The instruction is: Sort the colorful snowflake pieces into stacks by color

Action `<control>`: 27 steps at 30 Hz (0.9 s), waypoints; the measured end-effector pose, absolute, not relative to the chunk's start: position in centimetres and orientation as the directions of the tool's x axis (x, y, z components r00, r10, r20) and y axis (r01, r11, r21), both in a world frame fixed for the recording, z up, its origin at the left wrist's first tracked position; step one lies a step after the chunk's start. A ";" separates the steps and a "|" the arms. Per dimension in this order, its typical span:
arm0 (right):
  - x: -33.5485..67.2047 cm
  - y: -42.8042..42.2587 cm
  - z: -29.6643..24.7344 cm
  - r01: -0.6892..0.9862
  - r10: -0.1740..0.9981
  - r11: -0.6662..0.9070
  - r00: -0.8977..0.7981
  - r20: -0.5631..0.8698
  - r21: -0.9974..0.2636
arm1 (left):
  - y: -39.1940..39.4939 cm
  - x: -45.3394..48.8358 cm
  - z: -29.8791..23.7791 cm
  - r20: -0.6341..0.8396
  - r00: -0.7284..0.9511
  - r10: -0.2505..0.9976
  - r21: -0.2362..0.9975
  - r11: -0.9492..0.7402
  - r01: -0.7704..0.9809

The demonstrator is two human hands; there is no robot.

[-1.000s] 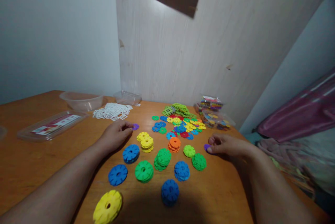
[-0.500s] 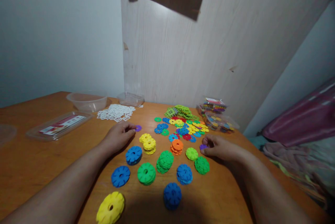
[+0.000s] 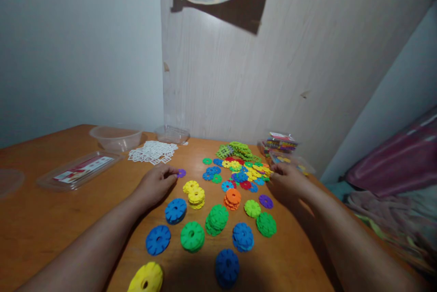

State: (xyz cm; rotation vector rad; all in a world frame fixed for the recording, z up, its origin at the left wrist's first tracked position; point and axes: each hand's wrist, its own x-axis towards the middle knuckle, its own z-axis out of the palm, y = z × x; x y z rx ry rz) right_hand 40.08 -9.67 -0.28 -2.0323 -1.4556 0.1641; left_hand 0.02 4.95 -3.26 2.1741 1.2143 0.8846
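Note:
My left hand (image 3: 155, 183) rests on the wooden table (image 3: 51, 223), fingers curled, tips pinching the edge of a small purple disc (image 3: 181, 173). My right hand (image 3: 287, 181) reaches to the right edge of a loose pile of coloured discs (image 3: 243, 171), fingers bent down onto it; what they hold is hidden. A second purple disc (image 3: 265, 201) lies flat just below that hand. In front of me stand sorted stacks: yellow (image 3: 194, 192), orange (image 3: 232, 198), green (image 3: 216, 219), blue (image 3: 175, 210) and light green (image 3: 252, 208).
More stacks sit nearer me, blue (image 3: 227, 264) and yellow (image 3: 146, 278). White square pieces (image 3: 152, 151), a clear bowl (image 3: 116, 138), a clear lidded tray (image 3: 80, 170) and a small clear container (image 3: 171, 134) lie at the back left. Packets of pieces (image 3: 282, 142) sit back right, by the wall.
My right hand has laid its purple disc on the table beside the light green stack and moved forward to the loose pile. My left hand has stayed at its purple disc.

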 end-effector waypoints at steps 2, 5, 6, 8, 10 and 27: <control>40.0 -8.6 0.4 0.877 0.910 -0.223 0.344 0.230 -0.426 | 4.8 0.0 -3.1 0.297 0.387 0.873 0.676 -0.478 0.560; 39.6 -6.9 0.6 0.947 0.941 -0.249 0.286 0.183 -0.202 | 4.8 0.0 -3.1 0.300 0.386 0.872 0.661 -0.482 0.575; 39.5 -6.5 0.4 0.958 0.947 -0.246 0.270 0.171 -0.147 | 4.8 0.0 -3.2 0.304 0.388 0.870 0.656 -0.486 0.577; 39.0 -5.7 -0.1 0.970 0.959 -0.227 0.239 0.154 -0.089 | 4.9 0.0 -3.3 0.317 0.390 0.865 0.649 -0.497 0.576; 38.7 -5.3 -0.5 0.976 0.967 -0.200 0.210 0.145 -0.082 | 4.9 0.0 -3.3 0.323 0.390 0.862 0.647 -0.502 0.574; 37.2 -7.5 -1.7 0.961 0.901 -0.276 0.262 0.345 -0.008 | 4.8 0.2 -3.3 0.313 0.350 0.883 0.633 -0.468 0.616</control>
